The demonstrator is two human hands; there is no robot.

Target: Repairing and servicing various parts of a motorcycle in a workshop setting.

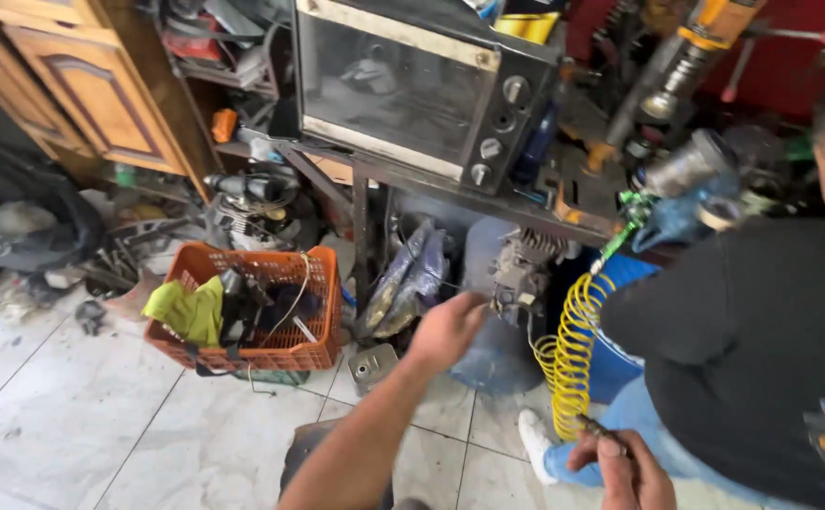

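Left hand (445, 329) is extended, fingers loosely curled, nothing held, just beside small engine (518, 274) under the bench. Engine judged heavy, rigid, oily; casing is best gripped. Right hand (625, 469) is closed around air nozzle (599, 430) of yellow coiled hose (571, 349), right of engine.

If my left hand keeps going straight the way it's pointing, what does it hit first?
Most likely the grey metal engine part just beyond the left hand, under the bench edge. The fingers look close to it already, though depth is hard to judge from this view.
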